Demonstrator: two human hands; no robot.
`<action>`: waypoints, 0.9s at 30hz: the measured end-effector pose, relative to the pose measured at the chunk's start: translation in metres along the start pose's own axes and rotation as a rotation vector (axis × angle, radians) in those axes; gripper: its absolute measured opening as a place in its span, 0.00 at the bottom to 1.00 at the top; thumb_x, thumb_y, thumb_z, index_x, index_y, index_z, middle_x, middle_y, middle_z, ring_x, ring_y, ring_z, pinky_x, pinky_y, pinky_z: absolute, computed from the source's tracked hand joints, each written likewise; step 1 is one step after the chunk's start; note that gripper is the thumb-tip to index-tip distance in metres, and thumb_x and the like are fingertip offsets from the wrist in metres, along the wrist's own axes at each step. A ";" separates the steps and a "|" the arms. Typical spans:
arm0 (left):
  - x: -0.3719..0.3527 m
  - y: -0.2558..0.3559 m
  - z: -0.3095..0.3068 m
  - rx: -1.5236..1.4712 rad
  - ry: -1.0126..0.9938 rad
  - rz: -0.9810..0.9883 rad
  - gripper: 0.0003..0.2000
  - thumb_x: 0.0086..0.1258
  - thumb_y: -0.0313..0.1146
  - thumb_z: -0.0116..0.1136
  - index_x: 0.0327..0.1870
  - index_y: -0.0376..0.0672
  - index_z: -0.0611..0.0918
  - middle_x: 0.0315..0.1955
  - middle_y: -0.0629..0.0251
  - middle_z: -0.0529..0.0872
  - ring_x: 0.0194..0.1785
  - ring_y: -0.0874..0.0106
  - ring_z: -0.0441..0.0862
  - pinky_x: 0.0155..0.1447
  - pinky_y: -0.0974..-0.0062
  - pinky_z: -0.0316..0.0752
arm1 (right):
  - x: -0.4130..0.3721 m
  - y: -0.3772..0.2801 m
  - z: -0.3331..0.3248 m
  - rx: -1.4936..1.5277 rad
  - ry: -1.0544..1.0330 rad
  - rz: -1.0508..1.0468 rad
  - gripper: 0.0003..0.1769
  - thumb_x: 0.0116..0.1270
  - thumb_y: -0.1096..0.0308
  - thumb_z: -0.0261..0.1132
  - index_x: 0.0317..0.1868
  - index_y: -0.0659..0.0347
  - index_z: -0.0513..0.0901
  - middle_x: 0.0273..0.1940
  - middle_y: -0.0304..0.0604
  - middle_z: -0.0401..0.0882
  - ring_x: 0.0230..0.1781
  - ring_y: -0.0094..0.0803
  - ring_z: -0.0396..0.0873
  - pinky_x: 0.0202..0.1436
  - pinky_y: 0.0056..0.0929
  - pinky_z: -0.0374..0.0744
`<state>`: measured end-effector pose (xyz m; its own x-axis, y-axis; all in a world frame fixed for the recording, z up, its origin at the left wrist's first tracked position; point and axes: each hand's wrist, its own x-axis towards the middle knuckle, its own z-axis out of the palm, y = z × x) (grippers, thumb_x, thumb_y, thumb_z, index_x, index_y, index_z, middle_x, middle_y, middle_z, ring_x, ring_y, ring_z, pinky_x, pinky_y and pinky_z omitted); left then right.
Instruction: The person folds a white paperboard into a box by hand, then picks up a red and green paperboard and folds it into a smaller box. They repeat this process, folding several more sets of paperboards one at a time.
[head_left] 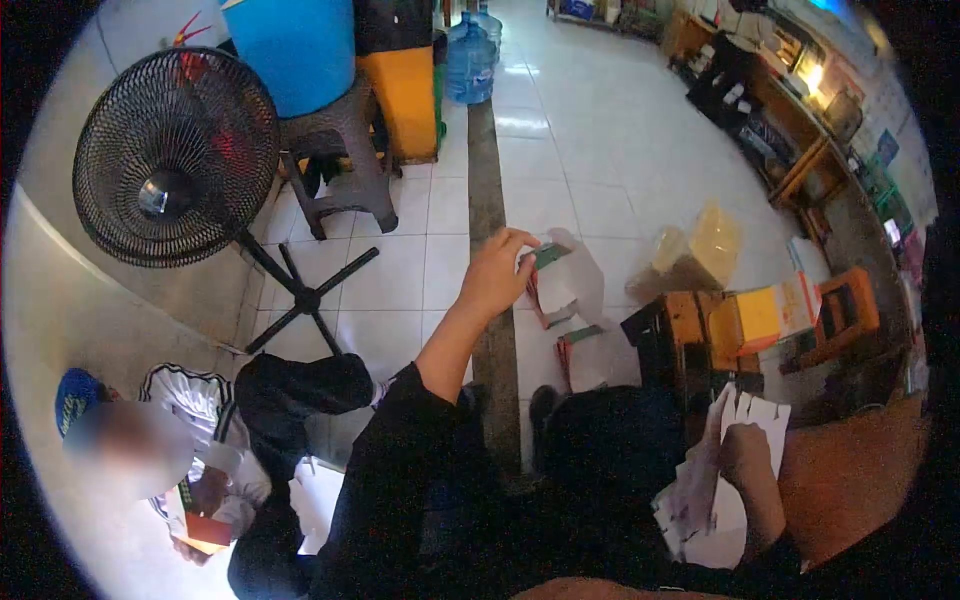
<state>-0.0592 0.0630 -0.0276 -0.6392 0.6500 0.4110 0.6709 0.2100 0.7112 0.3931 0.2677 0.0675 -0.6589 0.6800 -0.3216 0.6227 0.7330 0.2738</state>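
Observation:
My left hand (492, 275) reaches forward over the floor, fingers curved and apart. Its fingertips are right at the upper left edge of a pale folded carton (575, 283) with green and red printed edges. A similar pale carton (605, 358) lies just nearer to me, by my legs. At the lower right, my right hand (748, 455) is wrapped round several white cut card blanks (700, 490) with notched edges, held beside my lap.
A person (190, 410) sits at the left with a printed box (200, 528). Ahead stand a black fan (175, 160), a stool (345, 150) and water bottles (470, 65). Wooden furniture (690, 340) holding a yellow box (775, 315) and a yellowish bundle (700, 250) are to the right.

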 end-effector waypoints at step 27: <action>-0.005 0.003 0.007 0.011 -0.168 -0.010 0.09 0.72 0.33 0.61 0.50 0.45 0.82 0.50 0.59 0.82 0.58 0.56 0.81 0.62 0.61 0.76 | -0.003 0.072 -0.069 -0.248 0.239 0.191 0.12 0.58 0.61 0.72 0.33 0.61 0.88 0.29 0.53 0.85 0.34 0.53 0.86 0.40 0.46 0.84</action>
<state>-0.0514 0.0660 -0.0312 -0.5744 0.7607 0.3024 0.6698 0.2244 0.7078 0.4106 0.3198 0.1506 -0.6386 0.7689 -0.0315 0.6423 0.5552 0.5284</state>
